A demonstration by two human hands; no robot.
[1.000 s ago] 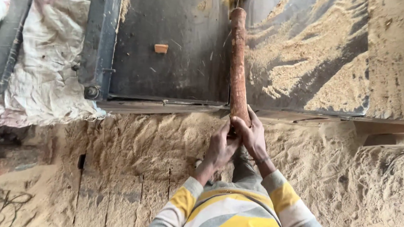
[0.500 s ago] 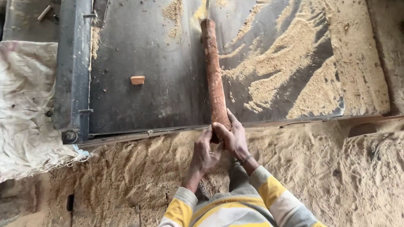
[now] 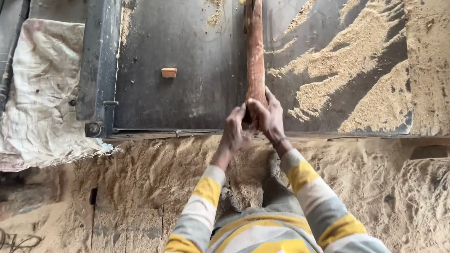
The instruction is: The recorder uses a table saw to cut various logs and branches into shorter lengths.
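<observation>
Covering most of the ground was sawdust [image 3: 152, 184], banked against a dark metal machine table [image 3: 183, 68] that filled the 12 o'clock half. More sawdust drifted over the table toward 2 o'clock. A dirty cloth sack [image 3: 39, 98] lay at 9 o'clock beside a metal rail [image 3: 98, 61]. A small wood block [image 3: 169, 72] sat on the table toward 11 o'clock of the hands. Since half a second before, the reddish wooden pole [image 3: 255, 45] had slid farther toward 12 o'clock, and the hands now sat over the table edge. Left hand [image 3: 235, 133] and right hand [image 3: 270, 117] were both extended forward, fingers wrapped tight around the pole's near end, touching each other, striped sleeves behind.
</observation>
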